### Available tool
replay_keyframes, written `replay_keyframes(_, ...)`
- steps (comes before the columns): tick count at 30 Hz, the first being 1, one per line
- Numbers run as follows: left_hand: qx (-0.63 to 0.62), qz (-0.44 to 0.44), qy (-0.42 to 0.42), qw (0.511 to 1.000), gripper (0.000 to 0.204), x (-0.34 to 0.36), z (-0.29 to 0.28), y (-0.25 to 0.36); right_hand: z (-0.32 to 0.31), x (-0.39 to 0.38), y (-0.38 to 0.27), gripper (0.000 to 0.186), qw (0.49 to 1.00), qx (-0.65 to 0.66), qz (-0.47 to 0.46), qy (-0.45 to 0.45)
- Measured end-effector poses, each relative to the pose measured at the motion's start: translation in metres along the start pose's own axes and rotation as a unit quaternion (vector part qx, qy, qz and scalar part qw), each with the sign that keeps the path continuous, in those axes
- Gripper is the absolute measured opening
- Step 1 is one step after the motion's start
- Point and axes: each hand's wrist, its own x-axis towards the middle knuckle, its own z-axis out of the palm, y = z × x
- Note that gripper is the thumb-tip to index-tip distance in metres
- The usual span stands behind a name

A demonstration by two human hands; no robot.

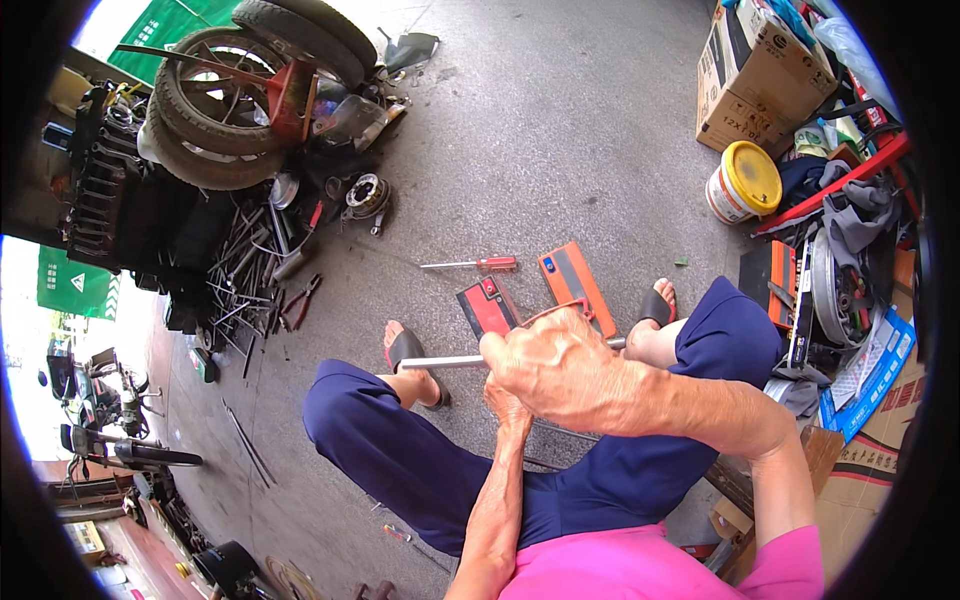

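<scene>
My right hand (565,365) is closed around a silver metal rod (440,363), which sticks out on both sides of the fist. My left hand (508,404) is just under it, curled closed. The right fist covers most of its fingers, so what they grip is hidden. Beyond the hands, on the floor between my feet, are a red and black battery (488,305) and an orange and grey battery (578,285). A thin reddish strip (553,311) shows right behind my right hand. Farther off lies a screwdriver (495,264) with a red handle.
Left, loose wrenches and rods (240,255) lie in a pile near pliers (302,300), below stacked wheels (215,110). At right stand a yellow-lidded bucket (750,180), a cardboard box (765,75) and another orange battery (782,285). A parked motorbike (120,440) is at far left.
</scene>
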Motion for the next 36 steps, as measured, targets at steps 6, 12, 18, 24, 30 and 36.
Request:
replay_keyframes(6,-0.031,-0.049,-0.015,0.998,0.016,-0.021,-0.022,-0.005,0.031,0.001,-0.030,0.052,0.962,-0.197,-0.050,0.181)
replay_keyframes(12,-0.098,-0.123,-0.046,0.986,0.015,-0.047,-0.075,0.003,0.044,0.002,-0.047,0.050,0.969,-0.107,-0.070,0.211)
replay_keyframes(18,-0.189,-0.098,0.047,0.976,0.014,-0.049,-0.137,0.037,0.057,0.009,-0.019,0.031,0.944,0.141,-0.258,0.150)
replay_keyframes(24,-0.289,0.057,0.106,0.950,0.013,0.005,-0.122,0.093,0.021,0.012,-0.022,0.042,0.972,-0.038,-0.126,0.195)
replay_keyframes(30,-0.246,0.056,-0.152,0.956,0.027,0.031,-0.120,0.091,-0.036,-0.011,0.031,0.028,0.990,-0.072,0.050,0.109)
replay_keyframes(36,-0.036,0.126,0.069,0.989,0.012,0.031,-0.090,0.094,-0.003,-0.059,0.077,0.026,0.966,-0.048,0.230,0.111)
